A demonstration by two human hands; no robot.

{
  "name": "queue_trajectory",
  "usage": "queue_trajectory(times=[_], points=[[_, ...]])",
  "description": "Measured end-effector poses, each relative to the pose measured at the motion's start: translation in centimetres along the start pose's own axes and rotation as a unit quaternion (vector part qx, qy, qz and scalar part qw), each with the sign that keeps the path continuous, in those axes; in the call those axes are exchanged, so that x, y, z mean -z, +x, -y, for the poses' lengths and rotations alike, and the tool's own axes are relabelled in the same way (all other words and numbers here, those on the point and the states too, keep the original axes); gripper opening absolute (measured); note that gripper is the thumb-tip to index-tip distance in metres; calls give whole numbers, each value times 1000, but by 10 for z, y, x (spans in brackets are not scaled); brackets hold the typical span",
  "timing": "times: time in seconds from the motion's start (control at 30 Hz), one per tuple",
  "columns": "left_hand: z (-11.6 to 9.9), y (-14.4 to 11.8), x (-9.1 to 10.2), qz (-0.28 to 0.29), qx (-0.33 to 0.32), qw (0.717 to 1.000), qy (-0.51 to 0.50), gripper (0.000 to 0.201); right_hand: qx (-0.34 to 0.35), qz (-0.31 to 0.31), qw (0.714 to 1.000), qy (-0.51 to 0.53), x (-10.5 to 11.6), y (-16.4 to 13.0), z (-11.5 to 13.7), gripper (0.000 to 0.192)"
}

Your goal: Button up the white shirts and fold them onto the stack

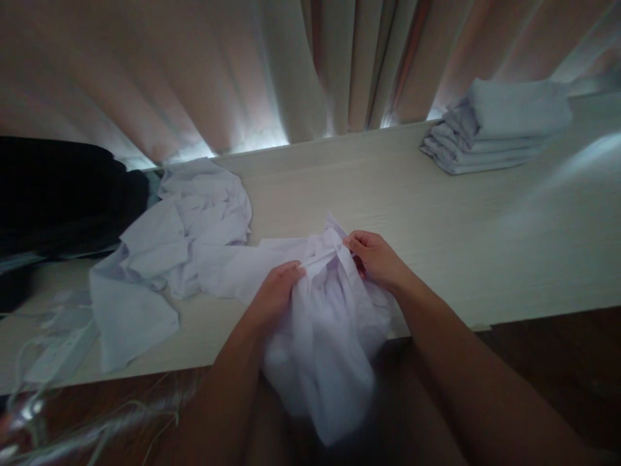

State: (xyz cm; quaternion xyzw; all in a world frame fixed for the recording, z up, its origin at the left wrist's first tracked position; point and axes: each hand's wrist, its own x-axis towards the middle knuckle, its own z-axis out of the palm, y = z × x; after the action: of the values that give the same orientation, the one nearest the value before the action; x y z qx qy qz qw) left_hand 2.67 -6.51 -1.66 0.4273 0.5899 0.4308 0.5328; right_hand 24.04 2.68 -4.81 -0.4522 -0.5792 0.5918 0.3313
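Head view: left hand and right hand both pinched shut on white shirt, draped over table edge; soft, light, floppy, probably best gripped along collar seam.

Both bare forearms come up from the bottom edge and angle inward, meeting near the middle. Left hand: knuckles up, fingers curled down and closed in a pinch, thumb tucked toward the right hand. Left forearm runs steeply up from bottom centre-left. Right hand: back of the hand up, fingers bent and closed in a pinch, fingertips pointing left toward the other hand. Right forearm is longer in view, crossing in from the lower right corner. Hands near each other, not touching. Wrists roughly straight.
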Motion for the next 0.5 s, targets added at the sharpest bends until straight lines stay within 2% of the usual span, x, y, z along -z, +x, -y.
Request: queue_trajectory(times=[0.07, 0.13, 0.2, 0.27, 0.33, 0.4, 0.5], points=[[0, 0, -4, -16, 1, 1000, -11, 24, 4, -13, 1000, 6, -1, 1, -1, 33], [1, -1, -6, 8, 5, 1000, -12, 25, 7, -30, 999, 23, 0, 3, -1, 31], [2, -1, -6, 79, 6, 997, 5, 27, 6, -45, 998, 42, 2, 5, -2, 29], [2, -2, -4, 174, 19, 983, 50, 29, 2, -62, 997, 55, 4, 8, -2, 29], [1, -3, -3, 230, 43, 968, 91, 30, 0, -83, 994, 64, 5, 12, -1, 30], [1, -3, -4, 210, 57, 972, 91, 31, -3, -103, 992, 76, 4, 15, 0, 32], [3, 0, -10, 123, 48, 990, 56, 33, -5, -111, 989, 100, 1, 16, 6, 34]])
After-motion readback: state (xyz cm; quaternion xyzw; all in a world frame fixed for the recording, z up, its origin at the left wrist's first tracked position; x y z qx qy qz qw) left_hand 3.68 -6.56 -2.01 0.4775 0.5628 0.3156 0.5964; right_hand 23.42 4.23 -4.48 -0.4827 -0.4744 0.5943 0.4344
